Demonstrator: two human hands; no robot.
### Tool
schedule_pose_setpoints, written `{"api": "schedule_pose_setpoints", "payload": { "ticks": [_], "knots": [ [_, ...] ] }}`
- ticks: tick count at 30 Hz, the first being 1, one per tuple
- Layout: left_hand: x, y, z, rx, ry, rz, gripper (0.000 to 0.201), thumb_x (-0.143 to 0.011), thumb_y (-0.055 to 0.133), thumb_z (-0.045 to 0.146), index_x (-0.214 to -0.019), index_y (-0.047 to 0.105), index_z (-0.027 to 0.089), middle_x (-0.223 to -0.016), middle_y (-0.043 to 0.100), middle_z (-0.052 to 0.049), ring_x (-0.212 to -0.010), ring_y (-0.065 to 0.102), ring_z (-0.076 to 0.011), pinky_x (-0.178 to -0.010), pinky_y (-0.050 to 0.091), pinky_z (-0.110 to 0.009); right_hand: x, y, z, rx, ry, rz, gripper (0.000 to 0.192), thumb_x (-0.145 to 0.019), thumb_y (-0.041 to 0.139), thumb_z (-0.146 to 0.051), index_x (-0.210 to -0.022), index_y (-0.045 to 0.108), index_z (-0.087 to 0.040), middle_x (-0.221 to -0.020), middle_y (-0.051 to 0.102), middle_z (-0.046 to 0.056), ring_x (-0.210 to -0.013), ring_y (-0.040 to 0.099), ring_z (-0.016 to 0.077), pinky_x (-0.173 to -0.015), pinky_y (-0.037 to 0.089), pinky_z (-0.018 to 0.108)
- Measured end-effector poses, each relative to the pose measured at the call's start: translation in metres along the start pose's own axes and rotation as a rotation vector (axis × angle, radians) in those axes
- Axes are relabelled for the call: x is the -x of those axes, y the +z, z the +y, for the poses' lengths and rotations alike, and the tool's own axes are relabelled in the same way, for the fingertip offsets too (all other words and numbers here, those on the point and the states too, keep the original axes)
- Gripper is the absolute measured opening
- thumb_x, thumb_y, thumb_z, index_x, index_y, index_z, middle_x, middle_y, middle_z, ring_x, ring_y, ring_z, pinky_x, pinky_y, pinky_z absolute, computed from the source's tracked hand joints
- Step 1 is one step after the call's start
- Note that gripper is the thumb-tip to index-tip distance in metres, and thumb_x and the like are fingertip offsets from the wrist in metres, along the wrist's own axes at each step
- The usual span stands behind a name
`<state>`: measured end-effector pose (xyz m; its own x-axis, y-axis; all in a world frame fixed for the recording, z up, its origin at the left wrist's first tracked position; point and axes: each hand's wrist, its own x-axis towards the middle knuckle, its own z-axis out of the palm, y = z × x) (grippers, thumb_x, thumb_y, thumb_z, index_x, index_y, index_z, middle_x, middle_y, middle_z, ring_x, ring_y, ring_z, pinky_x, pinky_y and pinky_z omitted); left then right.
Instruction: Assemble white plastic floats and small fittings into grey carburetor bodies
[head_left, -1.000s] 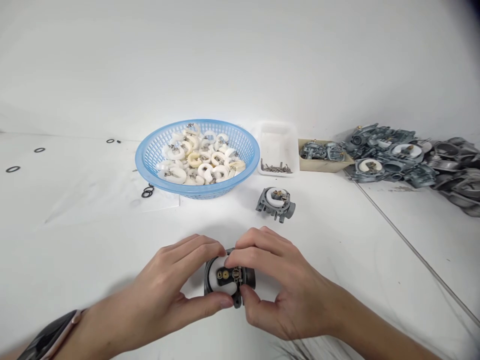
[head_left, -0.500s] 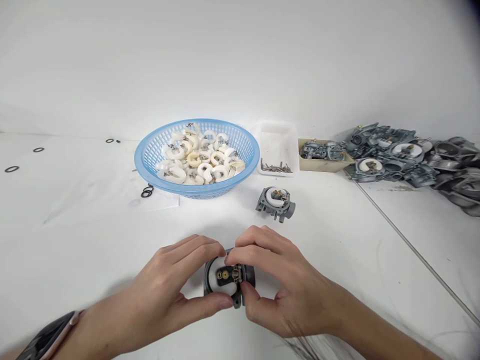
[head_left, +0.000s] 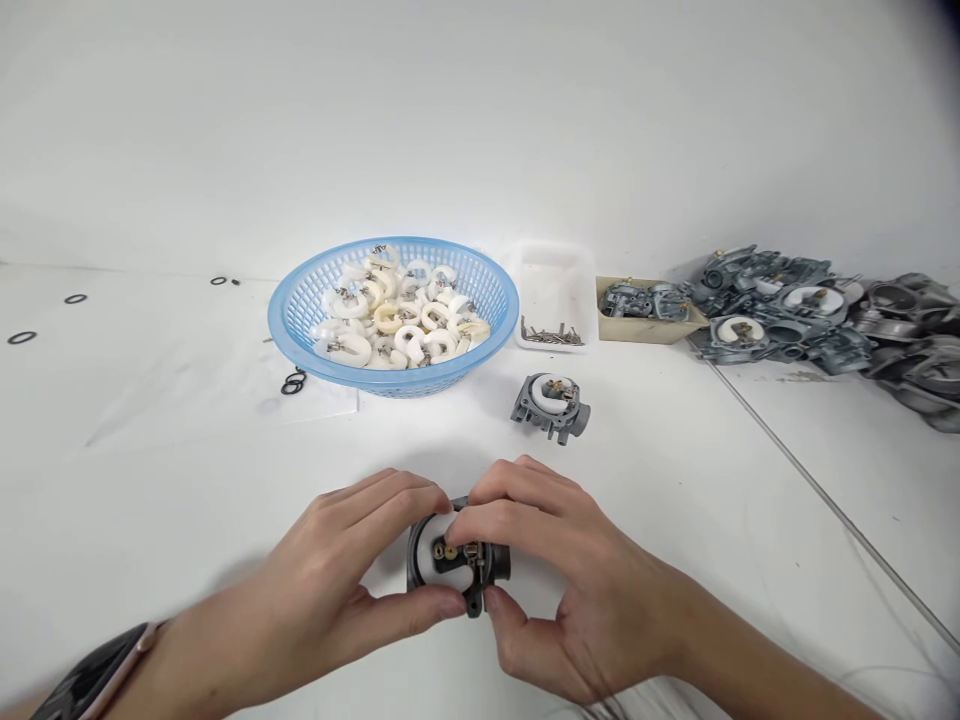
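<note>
Left hand (head_left: 352, 575) and right hand (head_left: 555, 575) together grasp a grey carburetor body (head_left: 456, 560) just above the white tabletop (head_left: 675, 500). Beyond lie a second carburetor (head_left: 552, 404), a blue basket (head_left: 300, 300) of white floats, and a pin tray (head_left: 553, 292). The fingers hide the held body's sides, and the frame edge crops the far-right casting pile (head_left: 825, 310).

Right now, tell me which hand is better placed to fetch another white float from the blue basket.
Left. The left hand lies on the blue basket's side, nearer to it; the right hand pinches at the carburetor body that both hold.
</note>
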<state>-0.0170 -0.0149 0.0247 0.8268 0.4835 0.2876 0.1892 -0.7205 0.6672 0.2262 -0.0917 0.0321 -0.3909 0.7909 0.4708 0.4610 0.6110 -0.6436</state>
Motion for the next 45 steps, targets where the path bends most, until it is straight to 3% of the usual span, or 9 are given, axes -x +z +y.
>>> {"api": "schedule_pose_setpoints", "payload": {
  "ticks": [8,25,32,45],
  "knots": [
    [0.0003,0.0016,-0.0021,0.007,-0.005,-0.019,0.03,-0.11,0.069,0.041,-0.133,0.056,0.027,-0.113,0.071,-0.001,-0.093,0.073,-0.0163,-0.08,0.058,-0.024,0.0017,0.0022,0.0023,0.002,-0.012,0.016,0.041,-0.082,0.058,-0.008,-0.12,0.061,-0.024,-0.099,0.065,0.001,-0.08,0.061,0.0162,-0.077,0.049,0.034],
    [-0.0003,0.0015,0.001,-0.006,0.019,0.001,0.025,-0.109,0.07,0.042,-0.122,0.057,0.026,-0.107,0.073,-0.002,-0.088,0.072,-0.0168,-0.077,0.058,-0.023,-0.0012,0.0053,0.0032,0.032,-0.011,0.077,0.038,-0.082,0.059,-0.006,-0.116,0.066,-0.021,-0.099,0.065,0.001,-0.081,0.06,0.0148,-0.079,0.049,0.034],
    [-0.0002,0.0025,0.0022,-0.01,0.012,0.032,0.028,-0.109,0.069,0.041,-0.131,0.057,0.027,-0.106,0.073,-0.001,-0.086,0.072,-0.0161,-0.074,0.058,-0.023,0.0006,0.0048,0.0024,0.005,-0.014,0.048,0.039,-0.081,0.058,-0.006,-0.116,0.065,-0.021,-0.098,0.065,0.001,-0.08,0.06,0.0152,-0.077,0.048,0.034],
    [-0.0005,0.0028,0.0005,0.003,0.016,0.026,0.027,-0.109,0.071,0.041,-0.128,0.058,0.027,-0.108,0.074,-0.001,-0.088,0.074,-0.0169,-0.075,0.059,-0.024,-0.0013,0.0019,0.0009,0.002,0.002,0.02,0.041,-0.081,0.058,-0.007,-0.118,0.064,-0.022,-0.098,0.065,0.001,-0.08,0.06,0.0159,-0.077,0.049,0.035]
  ]
}}
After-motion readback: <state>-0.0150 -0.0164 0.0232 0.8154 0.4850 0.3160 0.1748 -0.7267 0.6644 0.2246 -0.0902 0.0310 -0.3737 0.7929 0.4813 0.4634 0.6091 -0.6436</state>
